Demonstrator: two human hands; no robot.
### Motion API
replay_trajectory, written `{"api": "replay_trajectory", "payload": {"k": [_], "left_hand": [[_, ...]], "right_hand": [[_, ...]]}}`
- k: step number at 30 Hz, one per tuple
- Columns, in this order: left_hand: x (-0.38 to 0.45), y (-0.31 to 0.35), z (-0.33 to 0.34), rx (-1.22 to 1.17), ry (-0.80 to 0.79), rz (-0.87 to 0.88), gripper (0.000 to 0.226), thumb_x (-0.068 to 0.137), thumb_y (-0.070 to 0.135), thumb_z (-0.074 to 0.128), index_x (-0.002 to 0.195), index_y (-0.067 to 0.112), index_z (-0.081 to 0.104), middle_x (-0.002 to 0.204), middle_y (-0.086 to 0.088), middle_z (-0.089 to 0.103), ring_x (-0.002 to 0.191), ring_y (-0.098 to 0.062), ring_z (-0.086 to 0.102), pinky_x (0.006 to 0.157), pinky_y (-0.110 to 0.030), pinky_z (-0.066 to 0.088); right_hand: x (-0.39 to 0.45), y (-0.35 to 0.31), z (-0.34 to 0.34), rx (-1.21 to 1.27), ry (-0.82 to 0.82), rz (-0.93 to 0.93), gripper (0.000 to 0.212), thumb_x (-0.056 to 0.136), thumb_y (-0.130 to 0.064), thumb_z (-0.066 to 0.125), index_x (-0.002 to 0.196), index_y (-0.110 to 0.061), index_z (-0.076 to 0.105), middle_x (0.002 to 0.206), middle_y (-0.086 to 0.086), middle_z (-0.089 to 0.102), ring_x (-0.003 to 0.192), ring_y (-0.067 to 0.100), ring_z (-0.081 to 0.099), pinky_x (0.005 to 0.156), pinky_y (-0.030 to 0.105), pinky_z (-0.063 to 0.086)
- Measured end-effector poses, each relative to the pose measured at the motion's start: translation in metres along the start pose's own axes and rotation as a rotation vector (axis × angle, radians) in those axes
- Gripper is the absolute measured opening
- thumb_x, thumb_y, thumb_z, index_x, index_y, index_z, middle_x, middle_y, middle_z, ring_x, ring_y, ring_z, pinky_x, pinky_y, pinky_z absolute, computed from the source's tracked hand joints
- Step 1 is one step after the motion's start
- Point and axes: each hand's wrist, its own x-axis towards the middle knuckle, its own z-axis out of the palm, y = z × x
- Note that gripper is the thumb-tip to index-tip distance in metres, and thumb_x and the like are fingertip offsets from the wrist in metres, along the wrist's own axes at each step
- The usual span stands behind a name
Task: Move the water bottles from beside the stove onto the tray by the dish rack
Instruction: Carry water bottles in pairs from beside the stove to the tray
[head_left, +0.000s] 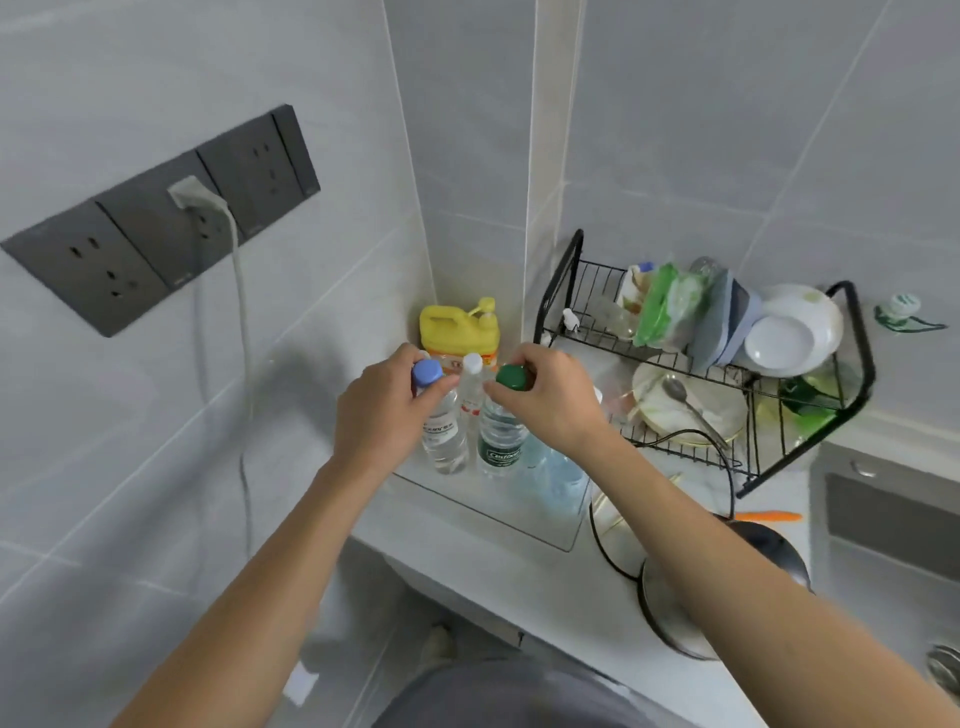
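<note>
Now each hand (382, 410) (545, 397) grips a bottle's (441, 431) (501, 431) neck.

Three water bottles standing upright on the clear tray (550, 535), which sits on the counter just left of the black wire dish rack (857, 364). The blue-capped bottle (444, 441) is on the left, clear with a white label. The white-capped bottle (471, 400) is in the middle, a bit further back, with a red-and-white label. The green-capped bottle (500, 441) is on the right, ribbed plastic with a dark green label. All three are packed close together, pretty much touching, at the tray's back left end. Caps are on all of them.
</note>
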Motion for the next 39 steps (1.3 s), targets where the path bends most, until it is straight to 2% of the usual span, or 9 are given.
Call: {"api": "replay_trajectory", "payload": {"k": [6, 11, 13, 16, 20, 24, 28, 32, 39], "left_hand": [[0.053, -0.026, 0.035, 0.006, -0.145, 0.045, 0.037, 0.091, 0.059, 0.070, 0.099, 0.025, 0.060, 0.086, 0.004, 0.069, 0.084, -0.029, 0.064, 0.064, -0.036, 0.043], [0.074, -0.047, 0.060, 0.058, -0.244, 0.080, 0.041, 0.093, 0.059, 0.068, 0.103, 0.021, 0.059, 0.092, -0.002, 0.067, 0.089, -0.034, 0.064, 0.064, -0.036, 0.038], [0.076, -0.055, 0.070, 0.068, -0.303, 0.101, 0.043, 0.094, 0.059, 0.067, 0.109, 0.019, 0.060, 0.091, -0.001, 0.066, 0.092, -0.035, 0.065, 0.063, -0.037, 0.039], [0.074, -0.065, 0.084, 0.070, -0.383, 0.106, 0.043, 0.095, 0.057, 0.066, 0.114, 0.019, 0.060, 0.087, 0.005, 0.058, 0.092, -0.034, 0.065, 0.063, -0.036, 0.035], [0.071, -0.076, 0.097, 0.080, -0.460, 0.114, 0.037, 0.096, 0.055, 0.065, 0.106, 0.020, 0.058, 0.085, 0.004, 0.062, 0.084, -0.032, 0.064, 0.059, -0.036, 0.037], [0.069, -0.084, 0.105, 0.070, -0.495, 0.128, 0.035, 0.095, 0.056, 0.066, 0.098, 0.022, 0.060, 0.088, 0.000, 0.068, 0.084, -0.031, 0.065, 0.059, -0.035, 0.038], [0.070, -0.083, 0.103, 0.062, -0.505, 0.137, 0.036, 0.096, 0.056, 0.064, 0.098, 0.021, 0.057, 0.085, 0.002, 0.063, 0.079, -0.029, 0.058, 0.058, -0.035, 0.034], [0.073, -0.085, 0.105, 0.053, -0.499, 0.141, 0.033, 0.098, 0.053, 0.064, 0.097, 0.023, 0.051, 0.084, 0.003, 0.059, 0.083, -0.031, 0.061, 0.061, -0.036, 0.034], [0.082, -0.093, 0.102, 0.095, -0.556, 0.251, 0.026, 0.103, 0.042, 0.059, 0.122, 0.026, 0.057, 0.099, 0.002, 0.068, 0.095, -0.032, 0.066, 0.065, -0.036, 0.039]], "right_hand": [[0.030, 0.012, 0.039, -0.056, 0.012, 0.149, 0.033, 0.083, -0.046, 0.080, 0.084, -0.020, 0.061, 0.070, -0.003, 0.061, 0.073, 0.025, 0.060, 0.063, 0.037, 0.049], [0.040, 0.019, 0.068, -0.120, 0.001, 0.226, 0.031, 0.082, -0.042, 0.082, 0.087, -0.028, 0.054, 0.072, -0.007, 0.058, 0.076, 0.025, 0.057, 0.065, 0.034, 0.043], [0.040, 0.020, 0.074, -0.160, -0.009, 0.250, 0.029, 0.084, -0.039, 0.080, 0.091, -0.024, 0.057, 0.078, -0.004, 0.061, 0.079, 0.024, 0.057, 0.065, 0.034, 0.042], [0.039, 0.022, 0.081, -0.244, -0.030, 0.288, 0.032, 0.087, -0.040, 0.076, 0.099, -0.015, 0.060, 0.086, 0.003, 0.066, 0.087, 0.028, 0.059, 0.069, 0.040, 0.052], [0.038, 0.021, 0.087, -0.348, -0.062, 0.326, 0.032, 0.090, -0.042, 0.072, 0.102, -0.015, 0.058, 0.091, 0.005, 0.064, 0.089, 0.031, 0.060, 0.069, 0.041, 0.054], [0.036, 0.021, 0.092, -0.405, -0.095, 0.359, 0.033, 0.091, -0.043, 0.073, 0.100, -0.014, 0.059, 0.095, 0.008, 0.066, 0.088, 0.032, 0.064, 0.074, 0.045, 0.058], [0.036, 0.021, 0.098, -0.474, -0.158, 0.360, 0.033, 0.093, -0.041, 0.072, 0.093, -0.017, 0.050, 0.094, 0.008, 0.057, 0.093, 0.035, 0.063, 0.069, 0.039, 0.048], [0.041, 0.020, 0.100, -0.503, -0.176, 0.341, 0.032, 0.093, -0.040, 0.072, 0.096, -0.018, 0.050, 0.106, 0.014, 0.064, 0.099, 0.037, 0.065, 0.069, 0.038, 0.044], [0.044, 0.020, 0.090, -0.573, -0.270, 0.282, 0.026, 0.095, -0.028, 0.066, 0.117, -0.014, 0.059, 0.118, 0.014, 0.063, 0.110, 0.038, 0.061, 0.074, 0.039, 0.043]]}}
